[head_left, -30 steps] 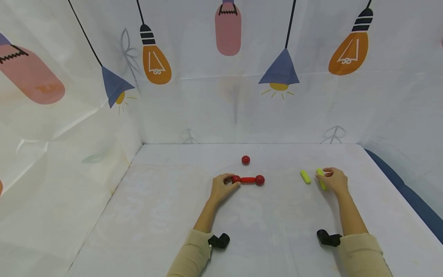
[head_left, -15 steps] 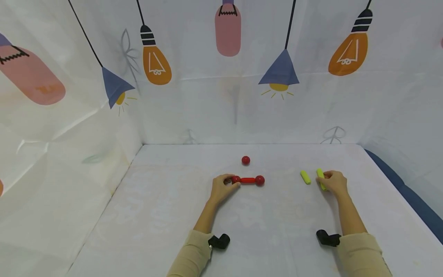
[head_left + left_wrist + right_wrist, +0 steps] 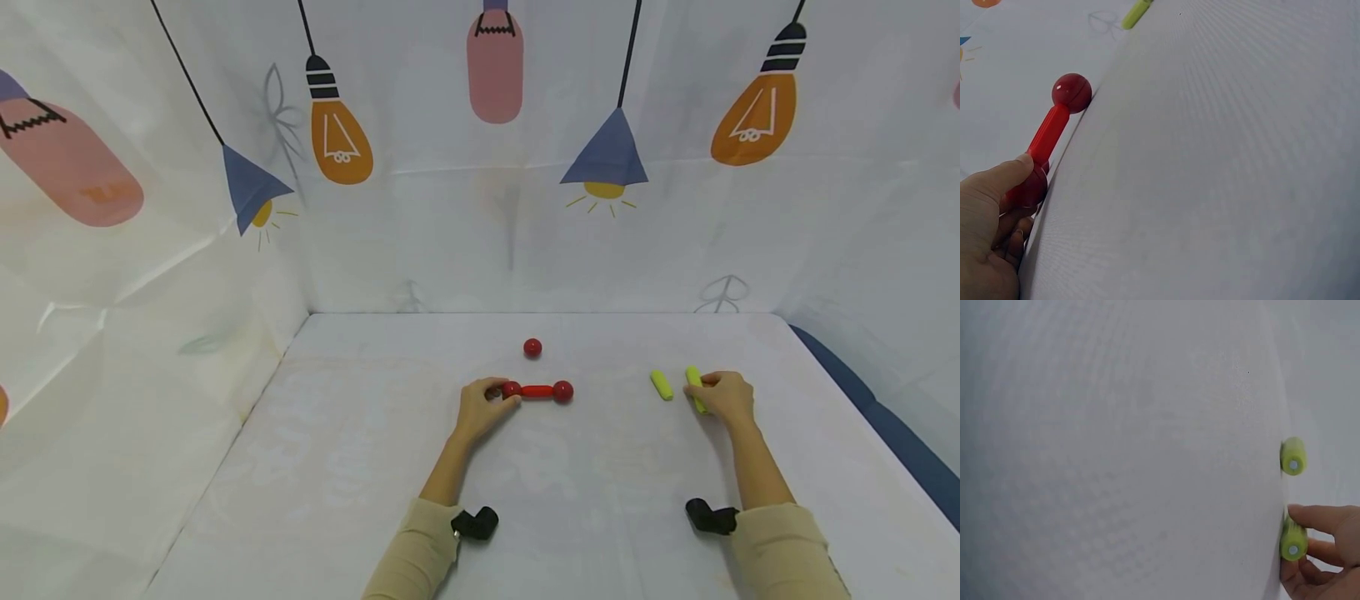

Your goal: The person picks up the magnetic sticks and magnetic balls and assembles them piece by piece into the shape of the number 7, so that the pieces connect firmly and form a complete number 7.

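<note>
My left hand [image 3: 480, 410] grips the near ball of a red dumbbell-shaped piece, a red rod [image 3: 537, 391] with a dark red ball [image 3: 563, 392] at each end. In the left wrist view the thumb lies over the joint of rod [image 3: 1049, 132] and ball. On the right, my right hand [image 3: 726, 396] pinches a yellow-green rod [image 3: 693, 377] between thumb and fingers. The right wrist view shows a pale dot in the end of this rod [image 3: 1294, 545]. A second yellow-green rod [image 3: 662, 385] lies just left of it, untouched.
A loose red ball [image 3: 532, 348] sits behind the dumbbell-shaped piece. All of it lies on a white table [image 3: 585, 483]. White sheeting [image 3: 450, 233] printed with lamps hangs behind and at the sides. A dark blue shape [image 3: 870, 400] shows beyond the right edge.
The right hand's fingers have closed in slightly on the yellow-green rod and sit a little lower. My left hand and the red piece have stayed in place.
</note>
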A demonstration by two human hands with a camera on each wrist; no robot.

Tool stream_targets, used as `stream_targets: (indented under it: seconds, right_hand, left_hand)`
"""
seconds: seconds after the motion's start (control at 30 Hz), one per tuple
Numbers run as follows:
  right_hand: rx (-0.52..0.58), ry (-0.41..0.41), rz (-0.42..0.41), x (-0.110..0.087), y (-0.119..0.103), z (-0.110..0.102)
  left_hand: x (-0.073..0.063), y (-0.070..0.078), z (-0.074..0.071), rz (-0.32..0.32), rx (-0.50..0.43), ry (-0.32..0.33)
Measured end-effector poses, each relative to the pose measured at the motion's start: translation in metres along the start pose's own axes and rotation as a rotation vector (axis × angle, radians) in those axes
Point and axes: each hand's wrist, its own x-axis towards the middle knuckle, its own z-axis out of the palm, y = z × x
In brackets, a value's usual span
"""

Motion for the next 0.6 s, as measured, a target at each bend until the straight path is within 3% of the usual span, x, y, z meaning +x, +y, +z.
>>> stream_targets:
  seconds: [0.33,0.47,0.6]
  right_hand:
    - [0.005,0.021,0.001,0.0062,0.0039,0.0008]
    - [0.059,0.004,0.006,0.0065,0.0059,0.0006]
    - [0.162,-0.064,0.07,0.0047,0.0067,-0.0021]
  left_hand:
    - [-0.0004,0.0031,-0.0007,0.005,0.0,0.009]
    - [-0.0005,0.0032,-0.0003,0.016,-0.004,0.018]
    - [-0.0007,0.003,0.0001,0.01,-0.008,0.015]
